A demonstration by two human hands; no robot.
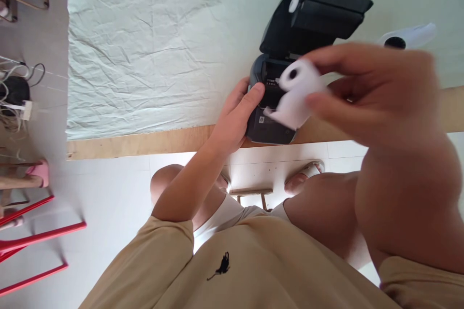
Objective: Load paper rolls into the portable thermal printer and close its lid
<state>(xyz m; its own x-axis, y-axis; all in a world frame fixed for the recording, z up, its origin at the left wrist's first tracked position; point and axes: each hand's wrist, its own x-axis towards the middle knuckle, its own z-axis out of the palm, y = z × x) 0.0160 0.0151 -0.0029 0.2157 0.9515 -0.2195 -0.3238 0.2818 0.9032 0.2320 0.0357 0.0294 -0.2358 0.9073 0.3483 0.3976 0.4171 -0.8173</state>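
A dark portable receipt printer [271,128] lies at the table's front edge, its lid [322,14] swung up and back. My left hand [237,113] is wrapped around the printer's left side, thumb over the rim of the paper bay. Between the thumb and fingers of my right hand [377,89] is a small white paper roll [299,89], with a loose strip of paper hanging from it. The roll is over the printer's bay and hides part of it; whether it touches the printer, I cannot tell. My right hand is blurred.
Behind my right hand lies another white roll-like object with a dark round end [395,42]. A pale, wrinkled cloth [145,58] covers the table down to its wooden edge [145,142]. Red chair legs [43,236] and tangled cables [12,101] are on the floor to the left.
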